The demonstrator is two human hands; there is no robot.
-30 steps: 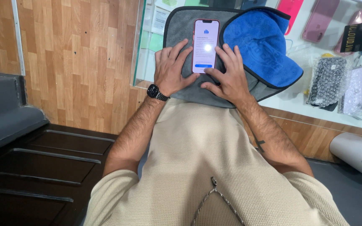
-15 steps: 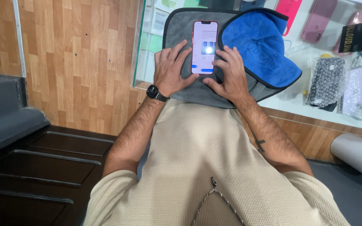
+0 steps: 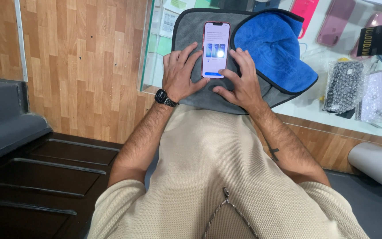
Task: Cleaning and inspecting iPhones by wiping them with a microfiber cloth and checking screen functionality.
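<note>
L hand (image 3: 181,73) flat, steadying red phone (image 3: 215,49) on grey cloth (image 3: 191,33); R hand (image 3: 239,82) open, tap w/ light fingertip, don't slide it

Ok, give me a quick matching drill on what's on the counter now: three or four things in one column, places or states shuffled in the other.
Things:
1. red-edged smartphone
2. blue terry cloth
3. black metal wristwatch
4. bubble-wrapped dark packet

Places or states:
A. on the left hand's wrist
B. on the glass counter, right of the cloths
C. screen lit, lying on the grey mat between both hands
D. folded over the mat's right side, beside the right hand

Pairs: 1-C, 2-D, 3-A, 4-B
</note>
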